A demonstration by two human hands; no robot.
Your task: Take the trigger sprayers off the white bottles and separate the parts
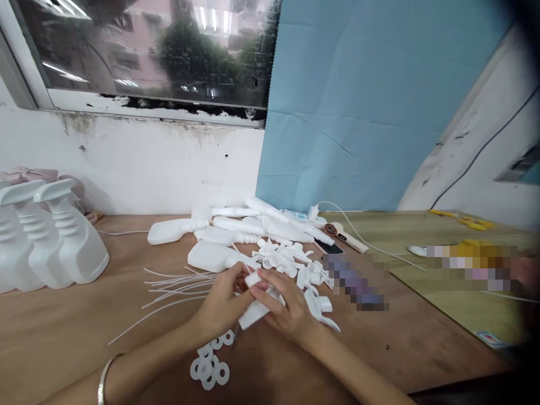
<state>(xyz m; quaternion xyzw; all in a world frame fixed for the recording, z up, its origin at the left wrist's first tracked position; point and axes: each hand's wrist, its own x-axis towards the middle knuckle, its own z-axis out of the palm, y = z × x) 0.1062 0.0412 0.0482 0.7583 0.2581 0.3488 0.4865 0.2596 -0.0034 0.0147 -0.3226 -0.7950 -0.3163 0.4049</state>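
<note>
Above the table's front middle, a white plastic spray head [254, 316] is pinched between my two hands. My left hand [223, 299] closes on it from the left, thumb and fingers together. From the right, my right hand [292, 308] grips the same piece, its fingers bent over the top. The fingers cover part of it. Just behind lie loose white trigger parts [280, 256] in a heap, and a single trigger piece [323, 308] rests to the right. Thin white tubes [169, 287] fan out beside my left hand. Flat white ring washers [208, 365] lie in front of it.
Several assembled white spray bottles [82, 247] stand upright at the left. Empty bottles [219, 256] lie piled at the back. A white cable [379, 253], a phone [329, 246] and a small fan [350, 239] lie back right. Blurred patches hide items at the right.
</note>
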